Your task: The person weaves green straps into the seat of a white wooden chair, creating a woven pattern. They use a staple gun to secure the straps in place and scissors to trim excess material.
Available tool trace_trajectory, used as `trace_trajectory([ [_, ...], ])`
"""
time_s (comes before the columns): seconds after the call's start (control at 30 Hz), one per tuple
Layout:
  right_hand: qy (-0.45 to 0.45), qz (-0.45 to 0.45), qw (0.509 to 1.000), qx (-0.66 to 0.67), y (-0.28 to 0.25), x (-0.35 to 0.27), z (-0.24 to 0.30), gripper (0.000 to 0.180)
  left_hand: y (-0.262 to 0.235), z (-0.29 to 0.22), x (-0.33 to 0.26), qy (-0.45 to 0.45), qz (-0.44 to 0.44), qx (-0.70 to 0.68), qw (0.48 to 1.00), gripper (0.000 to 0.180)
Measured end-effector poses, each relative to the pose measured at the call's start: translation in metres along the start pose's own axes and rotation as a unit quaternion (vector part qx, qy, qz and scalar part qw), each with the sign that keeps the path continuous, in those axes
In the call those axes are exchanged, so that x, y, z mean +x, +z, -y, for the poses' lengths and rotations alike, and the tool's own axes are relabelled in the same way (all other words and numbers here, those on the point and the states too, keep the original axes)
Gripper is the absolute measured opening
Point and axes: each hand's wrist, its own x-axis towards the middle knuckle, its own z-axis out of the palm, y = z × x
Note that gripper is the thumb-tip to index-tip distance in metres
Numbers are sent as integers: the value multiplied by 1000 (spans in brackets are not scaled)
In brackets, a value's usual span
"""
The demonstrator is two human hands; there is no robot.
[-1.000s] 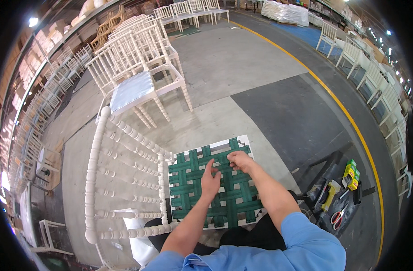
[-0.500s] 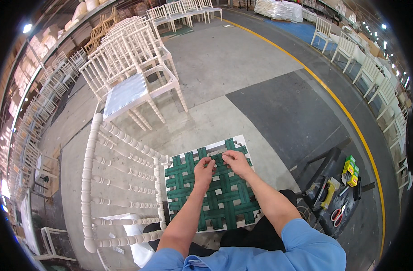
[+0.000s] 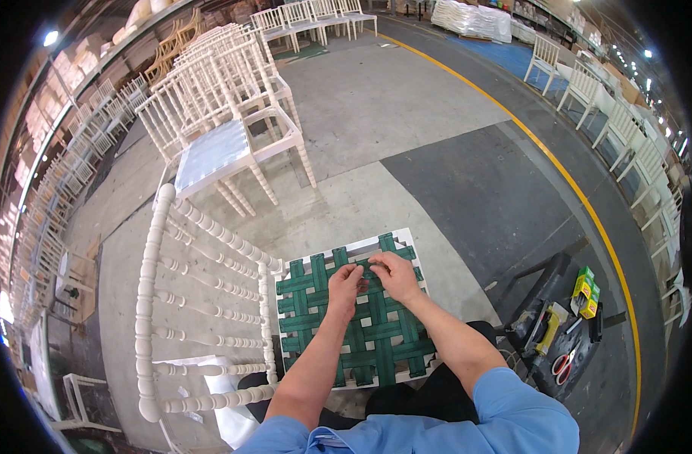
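In the head view, you have a white chair lying on its side before you, and its seat frame faces up toward you. The green webbing is already woven across nearly the whole seat, in both directions, so I judge the weaving mostly done. Your left hand and your right hand meet near the far edge of the seat, and both pinch one green strap there with curled fingers. What seems left is fixing this strap end at the far edge. Red scissors and a yellow tool lie on a dark tray at your right, untouched.
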Motion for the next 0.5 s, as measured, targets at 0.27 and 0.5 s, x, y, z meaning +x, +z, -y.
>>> trace_trajectory([
  [0.27,-20,12,999,-39,1,4,-6,12,4,6,-10,319,-73,359,874,20],
  [0.5,-16,49,993,-107,7,21,-30,10,-2,18,18,350,-92,415,835,23],
])
